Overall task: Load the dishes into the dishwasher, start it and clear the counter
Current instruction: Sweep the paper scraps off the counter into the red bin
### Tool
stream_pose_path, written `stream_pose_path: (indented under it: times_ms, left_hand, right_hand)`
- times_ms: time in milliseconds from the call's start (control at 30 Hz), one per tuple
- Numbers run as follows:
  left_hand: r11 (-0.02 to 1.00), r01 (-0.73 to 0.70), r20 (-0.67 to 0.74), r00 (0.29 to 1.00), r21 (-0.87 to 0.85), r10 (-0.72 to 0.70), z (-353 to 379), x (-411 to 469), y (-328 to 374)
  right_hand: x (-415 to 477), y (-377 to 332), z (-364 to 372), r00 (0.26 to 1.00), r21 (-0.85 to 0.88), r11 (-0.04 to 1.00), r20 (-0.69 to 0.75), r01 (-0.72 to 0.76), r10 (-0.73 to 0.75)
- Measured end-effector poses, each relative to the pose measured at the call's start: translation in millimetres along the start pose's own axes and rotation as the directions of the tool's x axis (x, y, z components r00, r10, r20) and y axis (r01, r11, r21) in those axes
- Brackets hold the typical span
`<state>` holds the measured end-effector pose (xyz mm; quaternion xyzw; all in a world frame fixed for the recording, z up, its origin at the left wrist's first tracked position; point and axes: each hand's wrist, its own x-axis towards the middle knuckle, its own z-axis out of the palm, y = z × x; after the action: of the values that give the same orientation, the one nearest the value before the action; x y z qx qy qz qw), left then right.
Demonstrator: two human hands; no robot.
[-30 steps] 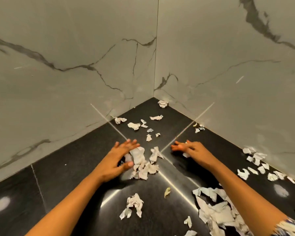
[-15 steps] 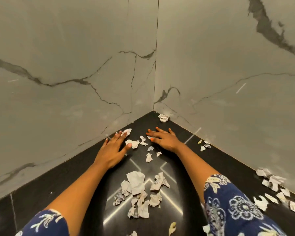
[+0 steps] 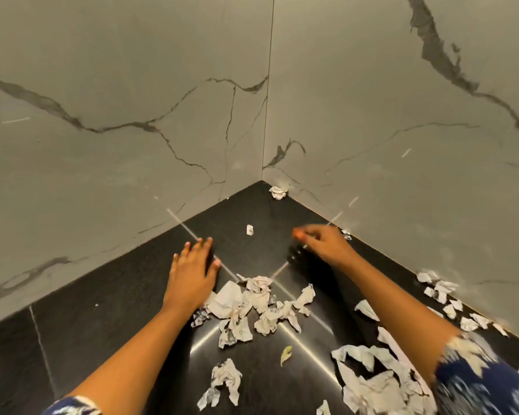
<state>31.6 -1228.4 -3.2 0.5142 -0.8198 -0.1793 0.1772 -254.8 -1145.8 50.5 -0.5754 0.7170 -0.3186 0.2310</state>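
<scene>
The left hand [image 3: 192,274] lies flat on the glossy black stone counter [image 3: 102,310], left of and nearer than the wall corner [image 3: 264,178] where two grey veined marble slabs meet, its fingers straight, slightly spread, holding nothing. As I judge it, a flat sweep from there could ride over thin pieces and leave them, or push the light heap of crumpled white printed paper scraps [image 3: 252,307], nearer again from the wall corner, off the near edge; the lone small white scrap [image 3: 249,229] between heap and wall corner could be flicked away by a hasty reach; the crumpled white paper ball [image 3: 278,192] tucked at the wall corner is easy to miss; the right hand [image 3: 324,244], right of and nearer than the wall corner, is blurred, fingers seemingly curled, and I cannot tell whether it pinches anything; the row of torn white scraps [image 3: 444,292] along the wall foot, far right of the wall corner, may get overlooked.

The heap has no front to point with; its long axis runs roughly left to right.
</scene>
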Motion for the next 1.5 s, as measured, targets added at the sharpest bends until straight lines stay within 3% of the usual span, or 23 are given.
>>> stream_pose_path:
  times_ms: [33,100,300,467,567,633,733,800,900,967,1133,1300,1500]
  left_hand:
    - [0.993,0.009,0.030,0.999,0.116,-0.013,5,4,1]
    - [0.982,-0.003,0.055,0.998,0.190,-0.007,11,7,2]
    - [0.973,-0.006,0.037,0.999,0.230,-0.002,13,9,-3]
    - [0.978,-0.001,0.054,0.998,0.209,-0.011,11,8,0]
    - [0.979,-0.003,0.067,0.998,0.204,-0.010,9,6,2]
    - [0.980,-0.009,0.074,0.997,0.198,-0.006,7,5,2]
    - [0.982,-0.027,0.093,0.996,0.188,0.009,5,5,4]
    - [0.980,-0.045,0.108,0.994,0.195,0.024,4,5,4]
    - [0.979,-0.049,0.100,0.995,0.197,0.030,4,4,3]
    - [0.979,-0.047,0.099,0.995,0.198,0.027,5,5,4]
    - [0.979,-0.051,0.101,0.994,0.196,0.032,4,5,4]
    - [0.997,-0.025,0.077,0.997,0.078,0.019,2,4,4]
    - [0.991,0.024,0.003,1.000,-0.131,-0.024,2,5,-1]
  right_hand:
    - [29,0,1,0.997,-0.159,0.986,-0.052,0.045,-0.053]
    - [88,-2,8,0.996,-0.396,0.915,-0.007,0.079,-0.089]
    - [165,8,37,0.979,-0.670,0.740,0.184,0.064,0.082]
    - [69,35,23,0.987,-0.707,0.707,0.099,-0.021,0.128]
    - [-12,43,-8,0.974,-0.703,0.711,0.152,-0.011,0.166]
    - [-45,37,-28,0.975,-0.515,0.857,0.183,-0.013,0.125]
    - [-48,36,-51,0.997,-0.249,0.967,-0.049,-0.063,0.053]
    - [-33,47,-52,0.993,-0.257,0.959,-0.024,-0.116,0.114]
    - [-10,65,-30,0.978,-0.408,0.902,0.088,-0.140,0.191]
    - [-12,64,-17,0.980,-0.409,0.902,0.078,-0.137,0.183]
    - [-68,58,-18,0.971,-0.329,0.944,0.234,0.021,0.060]
    - [-39,23,-16,0.991,-0.556,0.828,-0.054,0.074,-0.125]
    - [58,-33,72,0.933,-0.416,0.871,0.341,0.261,-0.117]
